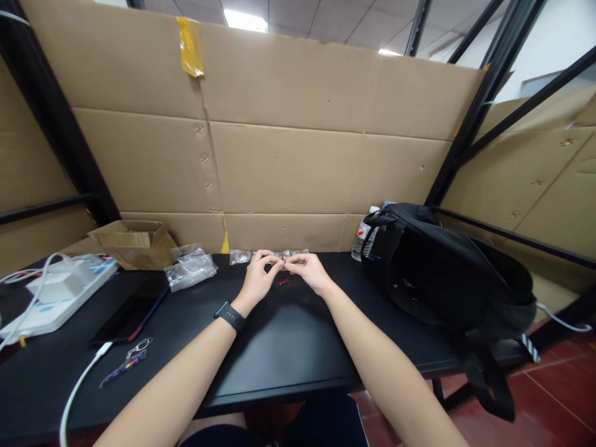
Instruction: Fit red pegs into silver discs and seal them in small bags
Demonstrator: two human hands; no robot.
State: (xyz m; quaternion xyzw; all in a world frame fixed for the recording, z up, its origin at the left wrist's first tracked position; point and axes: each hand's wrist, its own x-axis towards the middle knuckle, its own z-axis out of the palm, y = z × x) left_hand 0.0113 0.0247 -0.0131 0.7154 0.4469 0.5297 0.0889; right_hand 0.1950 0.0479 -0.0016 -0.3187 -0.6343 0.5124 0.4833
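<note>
My left hand (261,273) and my right hand (307,270) meet fingertip to fingertip above the black table. Both are pinched closed around something tiny, too small and too covered by the fingers to name. A small red looped piece (284,282) lies on the table just below the fingertips. Behind the hands, along the cardboard wall, sit small clear plastic packets (241,256) with reddish bits inside, partly hidden by my fingers. A dark watch band (230,316) circles my left wrist.
To the left are clear plastic bags (190,268), an open brown paper box (133,243), a phone (130,310), a keychain (125,365) and a white power strip (60,298) with cables. A black backpack (447,273) and a water bottle (362,239) stand right. Cardboard (279,155) closes the back.
</note>
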